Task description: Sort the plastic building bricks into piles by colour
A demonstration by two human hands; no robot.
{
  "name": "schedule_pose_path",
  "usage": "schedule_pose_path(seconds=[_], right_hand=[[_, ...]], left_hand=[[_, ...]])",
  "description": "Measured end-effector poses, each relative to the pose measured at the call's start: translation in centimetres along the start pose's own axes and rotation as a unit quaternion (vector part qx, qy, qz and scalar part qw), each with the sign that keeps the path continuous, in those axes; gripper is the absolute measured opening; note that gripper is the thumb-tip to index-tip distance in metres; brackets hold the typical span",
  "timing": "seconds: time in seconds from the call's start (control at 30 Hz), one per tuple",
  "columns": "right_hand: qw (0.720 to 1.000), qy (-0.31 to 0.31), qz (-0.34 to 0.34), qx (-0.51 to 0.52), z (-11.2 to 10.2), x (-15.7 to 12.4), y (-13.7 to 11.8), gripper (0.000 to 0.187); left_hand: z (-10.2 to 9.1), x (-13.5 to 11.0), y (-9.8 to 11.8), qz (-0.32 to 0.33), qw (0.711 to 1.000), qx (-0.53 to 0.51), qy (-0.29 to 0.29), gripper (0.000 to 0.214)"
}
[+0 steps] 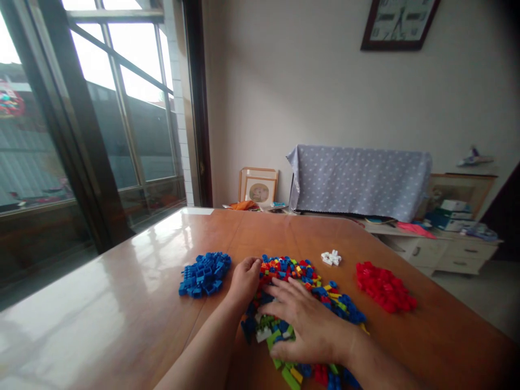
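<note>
A mixed pile of toy building bricks in several colours spreads across the table in front of me. My left hand is at the pile's left edge, its fingers curled together; whatever they may hold is hidden. Over the middle of the pile lies my right hand, palm down with fingers spread, touching or just above the bricks. To the left of my left hand is a heap of blue bricks. Right of the pile sit a small group of white bricks and a heap of red bricks.
All the bricks rest on a glossy brown wooden table. Beyond its far edge are framed pictures, a grey dotted cloth over something, and a white cabinet. Glass windows stand at the left.
</note>
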State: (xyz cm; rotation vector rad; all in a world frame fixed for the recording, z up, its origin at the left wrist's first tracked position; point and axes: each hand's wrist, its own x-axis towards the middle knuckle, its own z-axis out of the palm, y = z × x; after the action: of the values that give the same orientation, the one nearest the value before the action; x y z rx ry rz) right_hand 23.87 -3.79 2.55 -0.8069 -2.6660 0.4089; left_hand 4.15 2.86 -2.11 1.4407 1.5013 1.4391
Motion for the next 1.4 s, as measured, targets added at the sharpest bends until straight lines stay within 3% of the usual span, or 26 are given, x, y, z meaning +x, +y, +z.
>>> schedule_pose_path(seconds=[0.13, 0.3, 0.53, 0.67, 0.83, 0.97, 1.2, 1.27, 1.4], right_hand=[[0.999, 0.014, 0.023, -0.036, 0.9, 0.2, 1.1, 0.047], [0.992, 0.091, 0.058, -0.068, 1.1, 0.6, 3.9, 0.032], [0.979, 0.153, 0.122, -0.058, 0.0, 0.6, 6.4, 0.019], [0.973, 0.159, 0.155, -0.062, -0.2, 0.4, 7.2, 0.020], [0.972, 0.172, 0.140, -0.080, -0.1, 0.5, 6.5, 0.027], [0.977, 0.176, 0.095, -0.073, -0.2, 0.7, 4.6, 0.032], [0.991, 0.115, 0.038, -0.061, 0.3, 0.8, 1.6, 0.054], [0.991, 0.111, 0.043, -0.062, 0.7, 0.8, 1.5, 0.052], [0.988, 0.127, 0.061, -0.066, 0.9, 0.9, 2.4, 0.026]], left_hand=[[0.2, -0.1, -0.2, -0.014, 1.000, 0.002, -0.010, 0.037], [0.4, -0.5, 0.2, -0.043, 0.998, -0.026, -0.028, 0.041], [0.0, -0.7, 0.5, -0.100, 0.981, -0.163, -0.041, 0.047], [0.1, -0.5, 0.3, -0.165, 0.948, -0.271, -0.021, 0.050], [0.6, -0.6, 1.2, -0.234, 0.875, -0.422, -0.029, 0.049], [0.7, -1.2, 2.7, -0.241, 0.836, -0.493, -0.032, 0.049], [0.5, -2.1, 3.9, -0.231, 0.794, -0.559, -0.053, 0.060], [0.5, -2.3, 3.8, -0.229, 0.780, -0.578, -0.070, 0.063], [0.6, -2.4, 3.8, -0.221, 0.764, -0.596, -0.107, 0.065]])
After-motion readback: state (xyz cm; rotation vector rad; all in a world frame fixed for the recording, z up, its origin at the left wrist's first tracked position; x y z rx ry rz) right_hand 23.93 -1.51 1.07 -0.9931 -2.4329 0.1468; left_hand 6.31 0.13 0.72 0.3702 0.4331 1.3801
